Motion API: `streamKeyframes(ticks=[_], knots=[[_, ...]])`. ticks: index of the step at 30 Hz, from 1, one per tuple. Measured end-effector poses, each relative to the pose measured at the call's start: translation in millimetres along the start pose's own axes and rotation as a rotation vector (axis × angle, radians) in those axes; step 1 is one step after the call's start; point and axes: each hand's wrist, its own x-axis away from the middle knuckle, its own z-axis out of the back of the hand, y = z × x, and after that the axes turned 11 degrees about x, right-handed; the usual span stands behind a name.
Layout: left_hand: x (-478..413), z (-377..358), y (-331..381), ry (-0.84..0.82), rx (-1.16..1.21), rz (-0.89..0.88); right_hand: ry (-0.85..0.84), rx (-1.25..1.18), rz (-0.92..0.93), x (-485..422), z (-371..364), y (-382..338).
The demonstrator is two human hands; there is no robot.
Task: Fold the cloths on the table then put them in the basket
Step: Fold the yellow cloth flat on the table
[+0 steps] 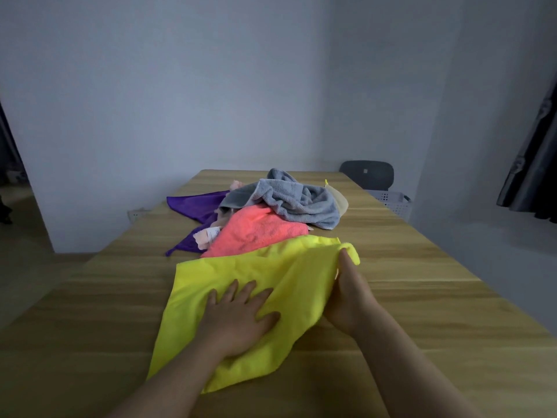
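A yellow cloth [241, 267] lies spread on the wooden table [422, 282] in front of me. My left hand [238, 318] rests flat on its middle, fingers apart. My right hand [349, 294] grips the cloth's right edge near the far right corner, which curls over my fingertips. Behind it sits a heap of cloths: a coral pink one [259, 230], a grey towel [292, 200], a purple one [196, 203] and a pale yellow one [340, 200]. A white perforated basket [394, 200] stands off the table's far right side.
A dark chair back [366, 173] rises behind the table's far right corner, by the basket. A pale wall closes the far end. Dark curtains [536, 161] hang at the right. A doorway opens at the left.
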Motion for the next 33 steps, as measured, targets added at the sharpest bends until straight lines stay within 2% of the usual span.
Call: streamKeyframes(ticks=[3,5,8,10,14,17,19,21,23,24,26,29,32,33], knots=[[-0.1,-0.7,-0.7,-0.006,0.001,0.001,0.002,-0.160,-0.047,2.5,6.3,-5.5],[0.0,0.0,-1.0,-0.013,-0.002,-0.001,0.099,-0.170,0.009,2.7,14.3,-8.0],[0.6,1.6,-0.9,-0.030,-0.015,-0.017,0.477,-0.012,0.263,7.1,34.0,-12.2],[3.0,2.6,1.7,-0.036,-0.022,-0.018,0.685,0.202,0.432,17.2,46.6,-16.3],[11.9,2.4,12.4,-0.050,-0.028,-0.068,0.825,0.730,0.559,35.3,72.2,-22.4],[21.3,5.1,19.0,-0.103,-0.038,-0.098,0.742,1.288,0.359,49.4,91.0,-20.1],[25.6,15.0,20.3,-0.149,-0.031,-0.088,0.765,1.715,0.193,60.2,98.2,-15.1],[25.7,27.6,23.7,-0.039,0.069,-0.078,0.830,1.952,0.256,63.1,99.0,-11.2],[20.7,31.1,27.9,0.205,0.151,-0.092,0.696,1.966,0.363,59.3,90.6,-6.0],[19.7,29.3,28.3,0.247,0.149,-0.088,0.583,1.962,0.364,56.3,84.8,-1.2],[20.1,19.0,24.1,0.118,0.117,-0.034,0.460,1.978,0.312,51.8,78.1,8.8],[21.7,2.6,5.4,-0.079,0.030,0.033,0.561,1.986,0.307,55.4,80.6,7.3],[12.6,16.2,-5.1,-0.163,0.090,0.020,0.686,1.912,0.343,54.1,84.6,-2.6],[8.3,22.9,-4.3,-0.139,0.147,0.024,0.720,1.878,0.357,52.1,86.4,-3.5]])
